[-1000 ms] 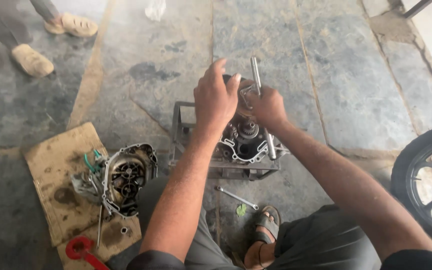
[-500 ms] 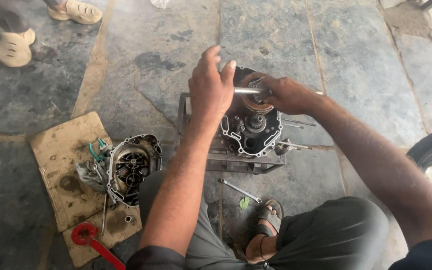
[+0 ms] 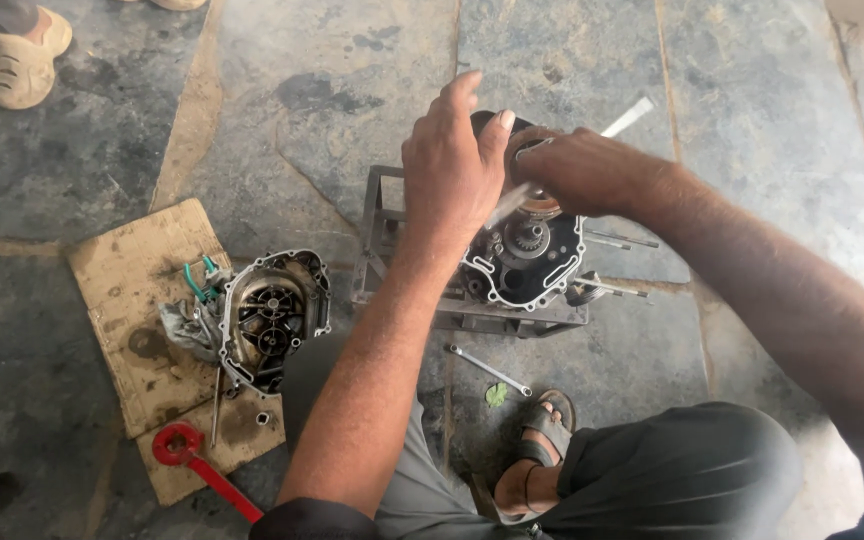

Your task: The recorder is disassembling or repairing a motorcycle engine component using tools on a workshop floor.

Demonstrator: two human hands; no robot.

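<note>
1. Steel, long and thin, a silver rod-shaped tool (image 3: 624, 120) sits in the right hand (image 3: 577, 168), whose fingers are curled tight around it.
2. Left hand (image 3: 452, 165) is half open, fingers arched over a round dark metal part (image 3: 492, 122) at the top of the casing; whether it grips is unclear.
3. Grey open engine casing with gears (image 3: 527, 262) sits on a metal frame stand (image 3: 377, 235) on the stone floor (image 3: 332, 90).
4. At 8 o'clock lies a grey engine side cover (image 3: 272, 315) on cardboard (image 3: 137, 290).
</note>
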